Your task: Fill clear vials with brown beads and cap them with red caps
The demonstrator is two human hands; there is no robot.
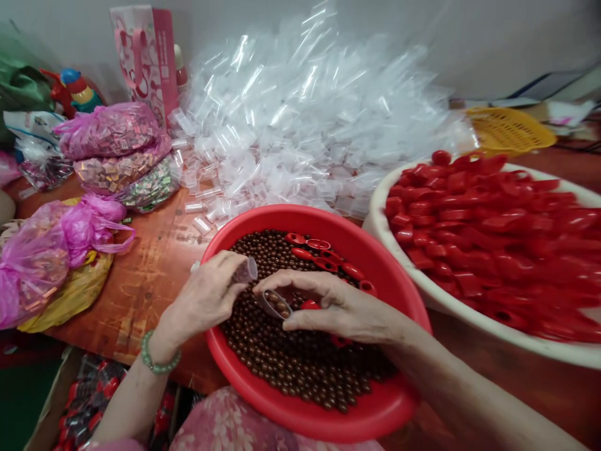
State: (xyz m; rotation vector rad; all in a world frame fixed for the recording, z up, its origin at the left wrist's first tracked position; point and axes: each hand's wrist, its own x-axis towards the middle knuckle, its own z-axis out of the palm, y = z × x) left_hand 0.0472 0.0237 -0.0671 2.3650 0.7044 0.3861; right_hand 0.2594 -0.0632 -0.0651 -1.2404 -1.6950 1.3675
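Note:
My left hand (201, 294), closed, pinches a small clear plastic tube (246, 269) over the left side of a red basin (300, 216). Between the thumb and fingers of my right hand (342, 307) is a clear plastic cup (277, 303) with several brown beads inside, its mouth tilted toward my left hand. Part of that cup is hidden by the fingers; a bit of red shows behind it. Shiny brown beads (291, 369) fill much of the basin below both hands. Red plastic pieces with oval openings (323, 263) lie on the beads at the far side.
A white tub (380, 213) heaped with red plastic pieces (479, 232) stands right. Behind the basin rises a pile of clear plastic tubes (300, 138). Pink bags (113, 128) of small parts sit left. A yellow basket (511, 128) is back right; a box of red-and-clear items (89, 394) lies lower left.

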